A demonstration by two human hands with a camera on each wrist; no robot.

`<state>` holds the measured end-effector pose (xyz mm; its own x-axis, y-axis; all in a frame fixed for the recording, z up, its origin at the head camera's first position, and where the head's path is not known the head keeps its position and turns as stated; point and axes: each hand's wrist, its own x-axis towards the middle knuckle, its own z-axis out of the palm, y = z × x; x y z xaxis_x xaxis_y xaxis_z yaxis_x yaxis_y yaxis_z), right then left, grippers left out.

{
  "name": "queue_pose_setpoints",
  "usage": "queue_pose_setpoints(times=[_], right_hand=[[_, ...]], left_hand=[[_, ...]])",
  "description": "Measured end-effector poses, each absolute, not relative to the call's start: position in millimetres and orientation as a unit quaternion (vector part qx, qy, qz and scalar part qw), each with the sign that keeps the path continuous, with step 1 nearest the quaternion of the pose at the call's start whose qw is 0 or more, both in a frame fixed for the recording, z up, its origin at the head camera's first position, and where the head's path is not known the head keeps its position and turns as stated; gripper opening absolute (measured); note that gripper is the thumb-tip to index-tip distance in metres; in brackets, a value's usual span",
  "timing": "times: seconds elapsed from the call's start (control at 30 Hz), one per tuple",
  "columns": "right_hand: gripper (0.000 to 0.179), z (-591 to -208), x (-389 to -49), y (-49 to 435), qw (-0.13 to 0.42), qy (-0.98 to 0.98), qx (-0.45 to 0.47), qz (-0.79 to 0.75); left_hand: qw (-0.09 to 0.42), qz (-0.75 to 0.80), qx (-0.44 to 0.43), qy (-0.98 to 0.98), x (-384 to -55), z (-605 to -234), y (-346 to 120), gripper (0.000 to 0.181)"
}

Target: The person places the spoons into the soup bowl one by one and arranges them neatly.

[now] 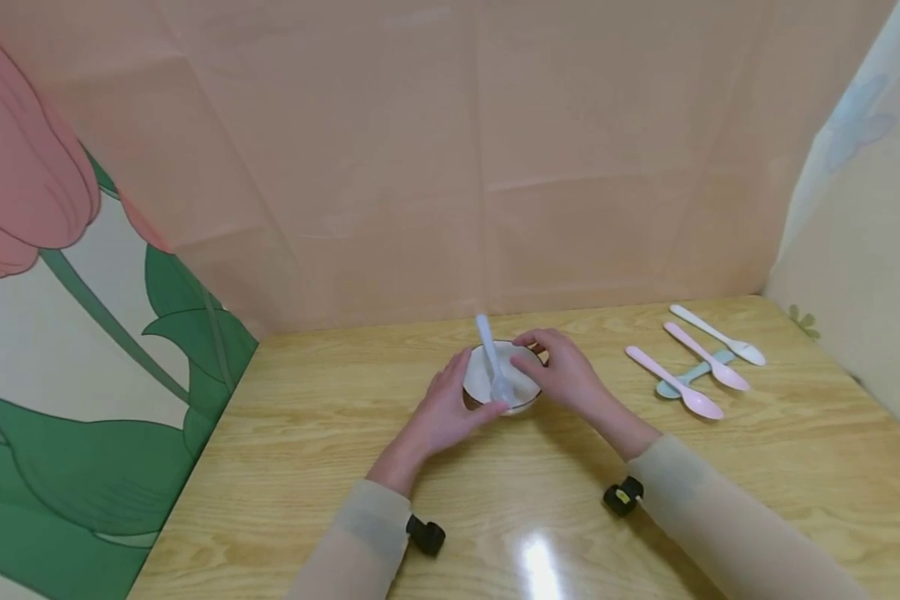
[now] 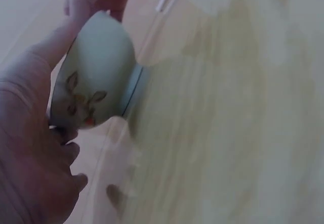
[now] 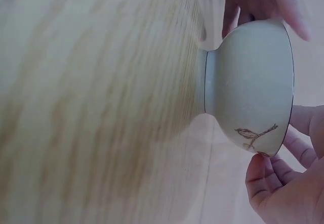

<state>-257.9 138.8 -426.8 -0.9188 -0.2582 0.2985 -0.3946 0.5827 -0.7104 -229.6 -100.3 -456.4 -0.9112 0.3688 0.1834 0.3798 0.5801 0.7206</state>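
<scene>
A white bowl [image 1: 513, 405] with a thin dark rim stands upright on the wooden table. Inside it leans a pale blue spoon [image 1: 487, 337], handle rising past the far rim. My left hand [image 1: 450, 408] holds the bowl's left side, thumb along the near rim and fingers round the far side. On the other side my right hand [image 1: 566, 373] grips the right rim, its thumb over the opening and its fingers outside. Both wrist views show the bowl [image 2: 104, 52] from the side, with brown sprigs on its wall and its foot at the tabletop [image 3: 126, 82].
Right of the bowl lie two pink spoons [image 1: 663, 371], a white spoon [image 1: 708, 329] and a blue-green spoon [image 1: 671, 389], some crossing each other. A pinkish-tan cloth backdrop [image 1: 420, 208] rises behind the table [image 1: 307, 467]. Printed panels [image 1: 75, 467] flank it.
</scene>
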Motion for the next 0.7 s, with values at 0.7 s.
queue_pose_setpoints(times=[0.7], right_hand=[[0.043, -420.5, -256.2, 146.6, 0.048, -0.889, 0.193, 0.413]], left_hand=[[0.045, -0.383, -0.192, -0.902, -229.9, -461.4, -94.3, 0.106]])
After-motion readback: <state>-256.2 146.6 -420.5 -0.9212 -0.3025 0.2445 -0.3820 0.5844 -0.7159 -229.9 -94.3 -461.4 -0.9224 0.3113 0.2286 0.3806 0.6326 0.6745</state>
